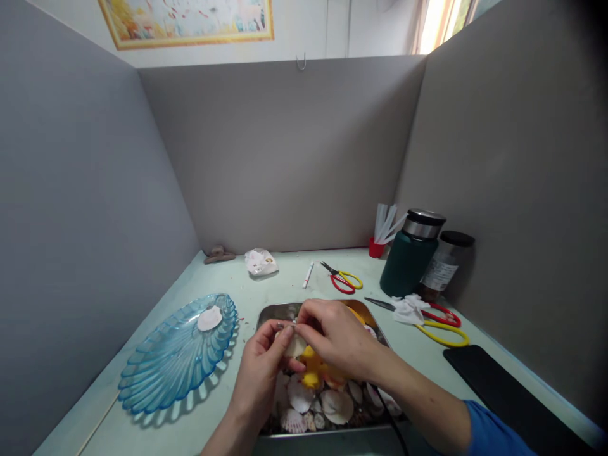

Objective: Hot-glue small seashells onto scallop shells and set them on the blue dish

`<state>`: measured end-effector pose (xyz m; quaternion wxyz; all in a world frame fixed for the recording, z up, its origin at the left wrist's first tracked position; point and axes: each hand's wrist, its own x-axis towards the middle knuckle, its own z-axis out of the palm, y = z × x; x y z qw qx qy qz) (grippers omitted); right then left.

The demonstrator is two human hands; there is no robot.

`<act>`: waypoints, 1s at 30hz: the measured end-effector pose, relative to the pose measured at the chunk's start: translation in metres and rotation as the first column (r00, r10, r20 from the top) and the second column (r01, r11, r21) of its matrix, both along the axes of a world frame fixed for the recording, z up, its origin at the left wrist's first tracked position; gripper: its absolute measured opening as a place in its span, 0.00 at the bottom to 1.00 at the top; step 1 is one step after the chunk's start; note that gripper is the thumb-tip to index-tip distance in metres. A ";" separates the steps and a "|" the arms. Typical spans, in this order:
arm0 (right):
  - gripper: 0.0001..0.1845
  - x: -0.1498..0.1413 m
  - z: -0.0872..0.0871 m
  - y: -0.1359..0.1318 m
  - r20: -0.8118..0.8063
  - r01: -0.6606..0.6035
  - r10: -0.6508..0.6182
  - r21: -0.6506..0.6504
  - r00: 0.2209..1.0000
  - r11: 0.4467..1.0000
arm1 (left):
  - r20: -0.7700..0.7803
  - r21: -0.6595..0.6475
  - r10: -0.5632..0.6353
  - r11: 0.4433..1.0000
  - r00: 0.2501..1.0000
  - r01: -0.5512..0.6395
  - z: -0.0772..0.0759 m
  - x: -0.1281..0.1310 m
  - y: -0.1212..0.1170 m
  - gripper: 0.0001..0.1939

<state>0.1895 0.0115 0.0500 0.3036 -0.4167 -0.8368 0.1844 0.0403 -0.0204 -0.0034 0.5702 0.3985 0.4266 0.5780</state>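
A pale shell [296, 346] is held between the thumb and fingers of my left hand [266, 356], above a metal tray. My right hand [335, 332] meets it at the shell's upper edge, thumb and fingertips pinched together; whatever lies in that pinch is too small or hidden to make out. Below both hands, the metal tray [304, 436] is filled with several shells [337, 405] and a yellow star-shaped piece [311, 367]. My hands and right forearm cover part of the tray. A black cable [392, 424] runs over its front right.
Left stands a blue shell-shaped glass dish [175, 354] holding a white shell [209, 318]. Behind the tray lie a white packet [261, 262], a thin white stick [308, 275] and scissors [344, 280]. Rightward are more scissors [441, 323], a green flask [409, 259], a jar [444, 266] and a black phone-like slab [503, 392].
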 end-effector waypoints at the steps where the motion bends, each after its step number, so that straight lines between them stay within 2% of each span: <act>1: 0.05 0.001 0.000 0.000 0.003 -0.007 0.007 0.008 1.000 1.000 | 0.002 0.006 -0.007 1.000 1.000 0.007 0.002 0.000 -0.001 0.15; 6: 0.06 0.004 0.003 0.002 0.021 -0.055 0.054 0.017 0.998 0.998 | 0.037 0.007 -0.029 1.000 0.999 0.029 0.008 0.002 -0.003 0.15; 9: 0.03 0.005 0.005 0.001 0.031 -0.081 0.081 -0.003 0.996 0.997 | 0.045 -0.017 0.009 1.000 0.999 -0.008 0.007 0.002 -0.001 0.14; 11: 0.05 0.004 0.005 0.000 0.029 -0.080 0.081 -0.010 0.996 0.997 | 0.052 -0.019 0.019 1.000 0.998 -0.019 0.005 0.001 0.000 0.14; 18: 0.05 0.002 0.001 -0.001 -0.010 -0.100 0.100 0.041 0.995 0.994 | 0.054 -0.003 0.014 1.000 0.998 -0.014 0.005 0.001 -0.001 0.15; 23: 0.02 0.002 0.005 -0.001 -0.041 -0.115 0.114 -0.030 0.993 0.993 | 0.002 0.010 0.048 0.999 0.999 -0.048 0.004 0.002 0.000 0.13; 30: 0.03 0.002 0.005 -0.001 -0.074 -0.076 0.074 -0.028 0.994 0.997 | 0.005 0.043 0.056 0.997 0.998 -0.056 0.004 0.002 -0.001 0.14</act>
